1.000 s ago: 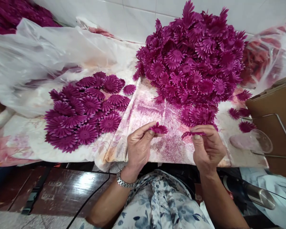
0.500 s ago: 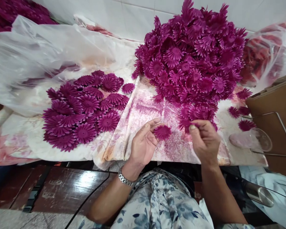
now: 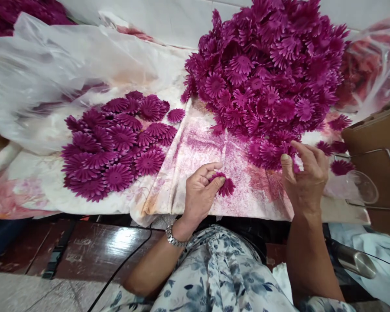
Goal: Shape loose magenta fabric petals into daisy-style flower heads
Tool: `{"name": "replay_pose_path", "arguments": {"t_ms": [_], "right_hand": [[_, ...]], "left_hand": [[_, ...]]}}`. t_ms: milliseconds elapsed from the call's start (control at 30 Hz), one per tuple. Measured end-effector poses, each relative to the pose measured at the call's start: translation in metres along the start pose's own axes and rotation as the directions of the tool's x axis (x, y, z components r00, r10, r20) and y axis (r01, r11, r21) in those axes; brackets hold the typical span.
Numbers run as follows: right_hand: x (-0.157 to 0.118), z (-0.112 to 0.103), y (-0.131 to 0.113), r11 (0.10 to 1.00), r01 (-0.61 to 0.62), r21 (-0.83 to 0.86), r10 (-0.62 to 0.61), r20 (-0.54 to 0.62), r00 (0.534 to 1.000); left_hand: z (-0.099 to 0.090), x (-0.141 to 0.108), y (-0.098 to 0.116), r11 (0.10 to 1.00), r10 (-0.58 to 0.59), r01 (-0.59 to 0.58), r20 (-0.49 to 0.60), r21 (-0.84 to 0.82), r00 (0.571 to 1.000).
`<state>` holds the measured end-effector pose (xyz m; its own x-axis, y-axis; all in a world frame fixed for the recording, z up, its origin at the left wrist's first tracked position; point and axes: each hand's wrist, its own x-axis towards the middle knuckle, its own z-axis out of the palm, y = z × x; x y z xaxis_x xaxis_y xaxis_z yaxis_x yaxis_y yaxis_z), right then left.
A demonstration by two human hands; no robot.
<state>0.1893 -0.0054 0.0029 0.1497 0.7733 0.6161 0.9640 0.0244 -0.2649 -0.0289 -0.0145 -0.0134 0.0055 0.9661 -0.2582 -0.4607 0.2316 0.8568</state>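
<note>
My left hand (image 3: 199, 190) pinches a purple artificial flower head (image 3: 227, 186) between thumb and fingers, above the stained cloth. Most of that flower's petals show past the thumb. At the near right edge of the large heap of purple flower heads (image 3: 263, 82) is my right hand (image 3: 307, 177). Its thumb and fingers are apart, and I see nothing held between them. Left of my left hand, a flatter pile of flower heads (image 3: 117, 138) lies mostly face up, petals overlapping.
A patterned cloth (image 3: 201, 143) covers the table. Clear plastic sheeting (image 3: 68, 56) drapes over the left side. To the right stand a cardboard box (image 3: 380, 160), a bent wire frame (image 3: 388, 164) and a clear plastic cup (image 3: 364, 186), with a few loose flowers (image 3: 342, 167) beside them.
My right hand has moved right and opened from a pinch. My left thumb has come down over the flower, which was resting on the fingers. The view has shifted slightly.
</note>
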Motion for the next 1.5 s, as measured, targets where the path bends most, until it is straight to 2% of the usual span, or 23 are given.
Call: {"name": "replay_pose_path", "arguments": {"t_ms": [133, 267, 367, 467, 533, 667, 733, 933, 1167, 1267, 1367, 1433, 1500], "right_hand": [[-0.002, -0.005, 0.005, 0.991, -0.045, 0.122, 0.047, -0.009, 0.999], [-0.008, -0.011, -0.003, 0.938, -0.125, 0.324, 0.111, 0.062, 0.992], [-0.014, -0.014, -0.028, 0.833, -0.131, 0.538, 0.0, 0.237, 0.971], [-0.018, -0.012, -0.053, 0.767, -0.128, 0.629, -0.173, 0.396, 0.902], [-0.021, -0.008, -0.062, 0.755, -0.125, 0.644, -0.216, 0.423, 0.88], [-0.026, 0.0, -0.064, 0.738, -0.122, 0.664, -0.179, 0.367, 0.913], [-0.028, 0.001, -0.062, 0.734, -0.133, 0.666, -0.15, 0.349, 0.925], [-0.03, 0.001, -0.059, 0.767, -0.15, 0.623, -0.085, 0.331, 0.94], [-0.028, 0.004, -0.054, 0.752, -0.216, 0.622, -0.038, 0.368, 0.929], [-0.03, 0.003, -0.053, 0.723, -0.255, 0.642, -0.028, 0.396, 0.918], [-0.032, 0.003, -0.053, 0.665, -0.315, 0.678, -0.026, 0.441, 0.897], [-0.033, 0.004, -0.053, 0.623, -0.359, 0.695, -0.036, 0.484, 0.874], [-0.034, 0.004, -0.053, 0.592, -0.398, 0.701, -0.047, 0.523, 0.851]], "left_hand": [[0.001, 0.0, 0.001, 0.986, 0.065, -0.064, 0.002, 0.151, 0.998], [0.003, -0.001, 0.001, 0.943, 0.14, -0.145, 0.038, 0.301, 0.989], [0.006, -0.002, -0.002, 0.887, 0.212, -0.229, 0.087, 0.402, 0.973], [0.008, -0.004, -0.004, 0.801, 0.304, -0.341, 0.157, 0.492, 0.94], [0.008, -0.005, -0.005, 0.759, 0.34, -0.39, 0.195, 0.521, 0.92], [0.005, -0.007, -0.004, 0.761, 0.317, -0.417, 0.276, 0.497, 0.907], [0.002, -0.008, -0.002, 0.784, 0.303, -0.407, 0.282, 0.469, 0.91], [-0.001, -0.005, 0.001, 0.859, 0.231, -0.292, 0.19, 0.42, 0.954], [0.002, -0.003, 0.003, 0.866, 0.161, -0.243, 0.215, 0.438, 0.963], [0.008, -0.001, 0.003, 0.89, 0.083, -0.186, 0.253, 0.416, 0.964], [0.014, 0.0, 0.002, 0.936, -0.057, -0.047, 0.282, 0.349, 0.958], [0.017, 0.0, 0.0, 0.945, -0.109, 0.02, 0.258, 0.325, 0.96], [0.019, -0.002, 0.0, 0.942, -0.1, 0.023, 0.215, 0.334, 0.971]]}}
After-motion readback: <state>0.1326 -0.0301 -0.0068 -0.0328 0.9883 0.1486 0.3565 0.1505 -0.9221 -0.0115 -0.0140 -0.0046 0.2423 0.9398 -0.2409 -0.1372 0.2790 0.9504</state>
